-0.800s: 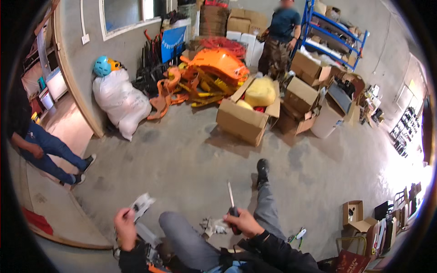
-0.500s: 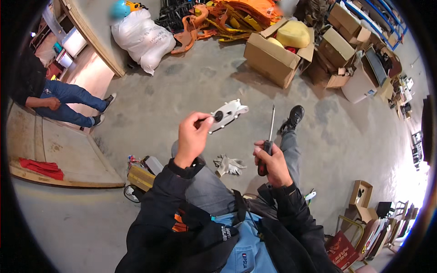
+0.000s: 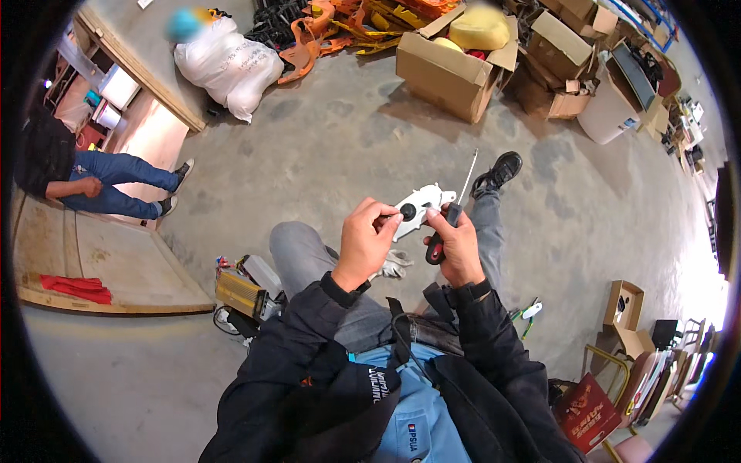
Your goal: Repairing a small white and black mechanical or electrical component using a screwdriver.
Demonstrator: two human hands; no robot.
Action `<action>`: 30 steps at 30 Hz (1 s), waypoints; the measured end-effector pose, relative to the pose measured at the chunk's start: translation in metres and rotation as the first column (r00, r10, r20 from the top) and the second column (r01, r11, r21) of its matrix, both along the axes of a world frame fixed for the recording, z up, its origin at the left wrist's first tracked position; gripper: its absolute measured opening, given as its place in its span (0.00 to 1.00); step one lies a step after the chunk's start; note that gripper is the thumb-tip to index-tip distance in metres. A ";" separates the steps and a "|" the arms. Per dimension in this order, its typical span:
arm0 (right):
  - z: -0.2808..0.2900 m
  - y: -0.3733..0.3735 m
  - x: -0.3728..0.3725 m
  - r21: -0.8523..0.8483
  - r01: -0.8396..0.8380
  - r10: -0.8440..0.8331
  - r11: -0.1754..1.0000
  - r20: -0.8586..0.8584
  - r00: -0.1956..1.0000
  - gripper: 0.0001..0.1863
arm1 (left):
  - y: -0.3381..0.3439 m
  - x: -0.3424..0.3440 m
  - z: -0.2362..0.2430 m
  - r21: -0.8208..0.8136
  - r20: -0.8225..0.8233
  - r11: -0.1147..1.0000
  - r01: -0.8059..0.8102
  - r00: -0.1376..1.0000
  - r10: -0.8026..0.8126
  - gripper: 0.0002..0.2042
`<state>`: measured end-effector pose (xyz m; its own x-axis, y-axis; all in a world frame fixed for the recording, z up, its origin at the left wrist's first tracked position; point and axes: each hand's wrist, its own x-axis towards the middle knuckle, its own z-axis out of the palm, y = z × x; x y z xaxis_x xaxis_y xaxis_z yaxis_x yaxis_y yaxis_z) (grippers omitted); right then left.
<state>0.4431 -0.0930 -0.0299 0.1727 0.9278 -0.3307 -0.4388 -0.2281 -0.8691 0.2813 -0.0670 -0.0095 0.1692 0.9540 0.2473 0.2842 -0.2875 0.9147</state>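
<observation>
In front of me my left hand pinches the near end of a white plastic housing. A round black piece sits on that housing beside my fingertips. My right hand is closed round a screwdriver with a black and red handle, its thin metal shaft pointing up and away. The right thumb and fingers are at the far end of the housing; whether they grip it too, I cannot tell. Partly hidden below my hands, grey-white work gloves lie on the floor.
A gold and silver device with cables stands left of my knee. Green-handled pliers lie at the right. Farther off are a white sack, orange plastic parts and a cardboard box. A person is by the doorway.
My left hand has brought the white housing rightward and nearer, so that it now meets my right hand. The screwdriver has tilted a little more to the right. The view has shifted slightly.
</observation>
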 end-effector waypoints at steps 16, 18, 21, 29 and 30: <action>-0.040 0.008 0.011 -0.056 -0.292 0.287 0.955 -0.076 0.955 0.18 | 0.014 -0.019 -0.081 -0.644 0.626 0.558 0.523 0.780 -0.008 0.11; -0.046 0.007 0.010 -0.088 -0.264 0.260 0.961 -0.053 0.964 0.16 | 0.010 -0.018 -0.083 -0.670 0.611 0.566 0.481 0.789 0.053 0.13; -0.056 0.010 0.011 -0.164 -0.224 0.223 0.961 -0.024 0.975 0.14 | 0.012 -0.020 -0.081 -0.688 0.614 0.572 0.446 0.778 0.132 0.18; -0.082 0.012 0.002 -0.269 -0.210 0.235 0.940 0.063 0.970 0.14 | 0.012 -0.026 -0.100 -0.645 0.641 0.528 0.552 0.767 -0.019 0.22; -0.081 0.012 0.000 -0.307 -0.242 0.281 0.920 0.089 0.956 0.14 | 0.012 -0.027 -0.100 -0.629 0.674 0.520 0.578 0.739 -0.007 0.22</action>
<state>0.4426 -0.0807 -0.1113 -0.0039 0.8126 -0.5828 -0.2182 -0.5695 -0.7925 0.2547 -0.0549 -0.1100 0.5913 0.7058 -0.3901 -0.2729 0.6303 0.7269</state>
